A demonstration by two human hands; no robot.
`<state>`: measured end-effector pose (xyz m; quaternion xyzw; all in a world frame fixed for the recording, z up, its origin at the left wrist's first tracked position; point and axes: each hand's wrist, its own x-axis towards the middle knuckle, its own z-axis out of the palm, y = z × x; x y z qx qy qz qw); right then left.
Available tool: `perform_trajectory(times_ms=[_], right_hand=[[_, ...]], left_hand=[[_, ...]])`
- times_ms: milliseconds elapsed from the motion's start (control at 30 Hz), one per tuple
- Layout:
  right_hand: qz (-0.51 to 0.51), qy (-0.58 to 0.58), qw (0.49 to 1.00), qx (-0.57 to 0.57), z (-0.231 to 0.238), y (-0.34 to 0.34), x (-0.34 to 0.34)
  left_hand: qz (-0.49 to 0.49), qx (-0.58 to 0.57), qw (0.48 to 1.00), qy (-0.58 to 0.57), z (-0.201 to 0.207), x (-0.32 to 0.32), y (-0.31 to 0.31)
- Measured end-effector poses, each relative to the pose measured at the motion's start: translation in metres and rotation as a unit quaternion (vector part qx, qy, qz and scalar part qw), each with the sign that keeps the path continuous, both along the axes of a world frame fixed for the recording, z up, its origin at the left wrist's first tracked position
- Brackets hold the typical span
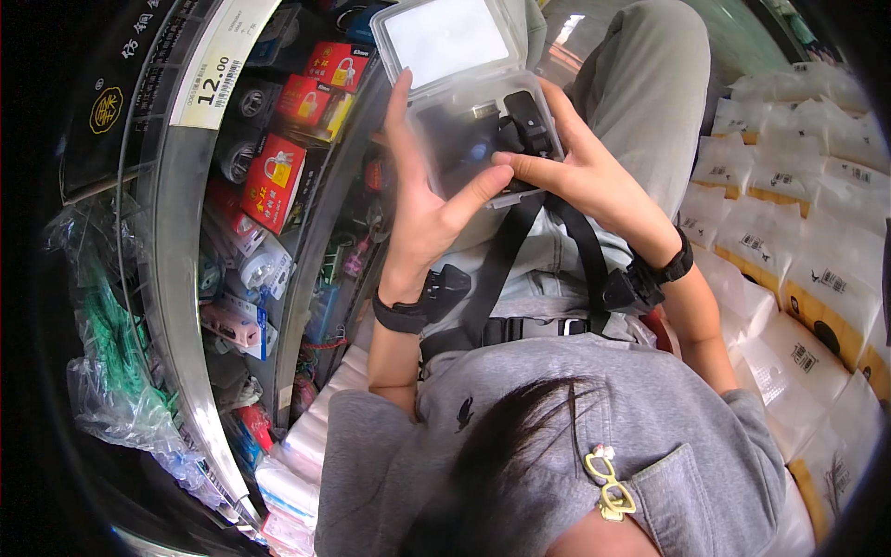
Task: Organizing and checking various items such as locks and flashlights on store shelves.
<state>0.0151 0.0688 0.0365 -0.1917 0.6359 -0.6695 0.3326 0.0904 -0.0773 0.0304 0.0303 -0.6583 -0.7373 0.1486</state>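
Above my lap, my left hand [422, 218] and my right hand [594, 176] grip a clear plastic box [444, 125] from its two sides. Its hinged lid [450, 45], with a white panel on it, stands open at the far side. Both thumbs reach over the near edge, their tips close together. A left finger lies up along the box's left side near the hinge; the other right fingers wrap the right side and are partly hidden. Inside the box, toward its right, is a black object [527, 121] whose kind I cannot make out. Each wrist wears a black strap with a small device.
Close on the left are curved metal shelves [190, 195] with boxed padlocks [274, 181] and other small packaged goods. Green netting in plastic [107, 325] hangs at the far left. To the right, several wrapped white packages [789, 195] are stacked. My bent knee [650, 74] rises beyond my right hand.
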Motion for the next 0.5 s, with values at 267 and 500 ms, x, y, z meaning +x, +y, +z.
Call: perform_trajectory(times_ms=[267, 500], right_hand=[[0.089, -0.16, 0.981, -0.062, 0.007, 0.023, -0.017], [0.143, -0.1, 0.982, -0.076, 0.001, 0.029, -0.027]], left_hand=[[0.028, -0.017, 0.999, 0.012, -0.003, 0.007, 0.0], [0.019, -0.067, 0.998, 0.009, 0.003, 0.009, 0.001]])
